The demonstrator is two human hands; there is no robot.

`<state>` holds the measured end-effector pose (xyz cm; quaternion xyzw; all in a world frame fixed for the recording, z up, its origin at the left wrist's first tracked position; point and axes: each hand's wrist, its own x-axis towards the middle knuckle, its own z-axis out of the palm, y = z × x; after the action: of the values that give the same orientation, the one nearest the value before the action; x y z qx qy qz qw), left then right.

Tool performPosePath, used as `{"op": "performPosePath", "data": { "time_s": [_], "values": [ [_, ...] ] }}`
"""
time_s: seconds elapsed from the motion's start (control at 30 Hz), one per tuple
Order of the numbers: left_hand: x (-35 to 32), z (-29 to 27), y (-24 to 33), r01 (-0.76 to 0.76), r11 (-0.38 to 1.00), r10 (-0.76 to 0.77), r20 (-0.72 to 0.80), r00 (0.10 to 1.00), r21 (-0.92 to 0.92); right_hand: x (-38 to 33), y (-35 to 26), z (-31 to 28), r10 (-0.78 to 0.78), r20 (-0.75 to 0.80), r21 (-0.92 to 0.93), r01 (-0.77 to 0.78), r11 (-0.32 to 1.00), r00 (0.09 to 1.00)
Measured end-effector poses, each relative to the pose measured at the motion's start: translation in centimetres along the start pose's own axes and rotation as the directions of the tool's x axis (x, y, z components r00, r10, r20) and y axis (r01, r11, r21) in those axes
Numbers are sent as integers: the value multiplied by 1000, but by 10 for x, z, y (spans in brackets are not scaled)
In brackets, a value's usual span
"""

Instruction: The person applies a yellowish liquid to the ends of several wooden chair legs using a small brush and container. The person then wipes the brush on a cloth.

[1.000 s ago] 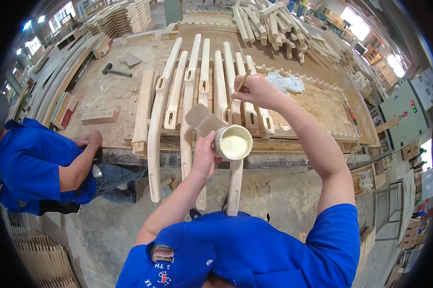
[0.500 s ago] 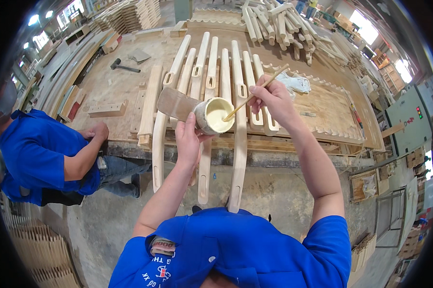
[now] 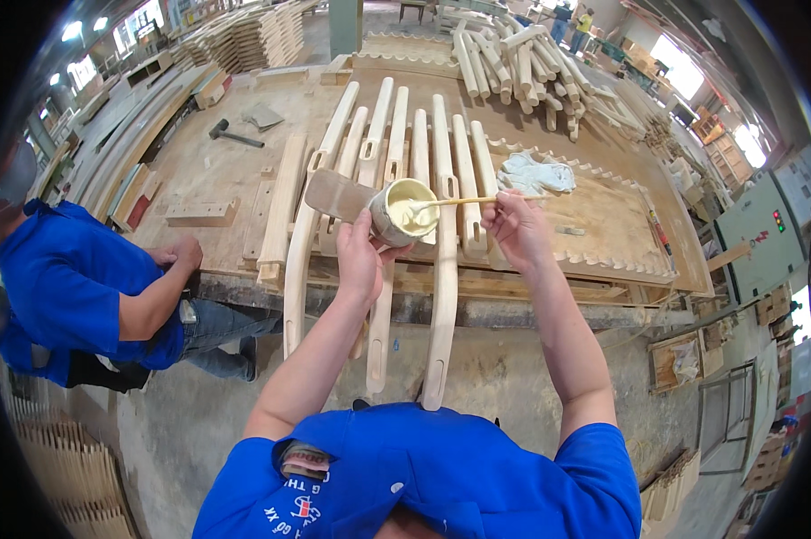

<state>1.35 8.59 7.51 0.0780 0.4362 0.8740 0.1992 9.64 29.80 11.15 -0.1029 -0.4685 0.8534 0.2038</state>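
Observation:
My left hand [image 3: 360,258] grips a round cup [image 3: 385,225] from below and the side; its mouth tilts to the right. Inside lies a thick cream-coloured paste [image 3: 412,208], probably glue by its look. A flat brown handle [image 3: 335,195] sticks out from the cup to the left. Between the fingertips of my right hand [image 3: 516,225] is a thin wooden stick [image 3: 468,200], its far tip in the paste. Below and beyond the cup lie several pale curved wooden legs [image 3: 443,305] with oblong slots, their near ends jutting past the table edge.
A person in a blue shirt [image 3: 73,269] stands at the left. On the wooden table [image 3: 190,166] are a hammer [image 3: 234,135], a wood block [image 3: 201,214] and a white cloth glove [image 3: 536,175]. A heap of wooden parts [image 3: 522,63] lies at the back, a green control box [image 3: 760,234] at the right.
My right hand has lowered toward me, swinging the stick from a steep slant to nearly level. Its tip now shows paste on it, still in the cup. The view has shifted slightly.

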Motion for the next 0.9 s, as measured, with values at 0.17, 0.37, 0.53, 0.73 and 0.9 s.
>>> {"op": "performPosePath", "data": {
  "time_s": [0.17,0.37,0.53,0.73,0.9],
  "values": [
    [9,11,-3,25,1000,-25,7,1000,-10,8,16,-9,131,-132,87,-120,989,983],
    [18,10,-9,19,1000,-19,35,999,8,11,5,-4,77,-143,63,-69,996,987],
    [10,10,-14,52,999,-52,5,999,8,31,-12,-23,-25,-121,-7,25,1000,992],
    [-48,-3,-45,288,951,-297,74,952,115,72,-36,-32,-271,-116,-481,185,857,956],
    [-63,-16,-63,352,929,-366,132,921,116,95,-32,-17,-305,-12,-713,205,670,952]
  ]
}}
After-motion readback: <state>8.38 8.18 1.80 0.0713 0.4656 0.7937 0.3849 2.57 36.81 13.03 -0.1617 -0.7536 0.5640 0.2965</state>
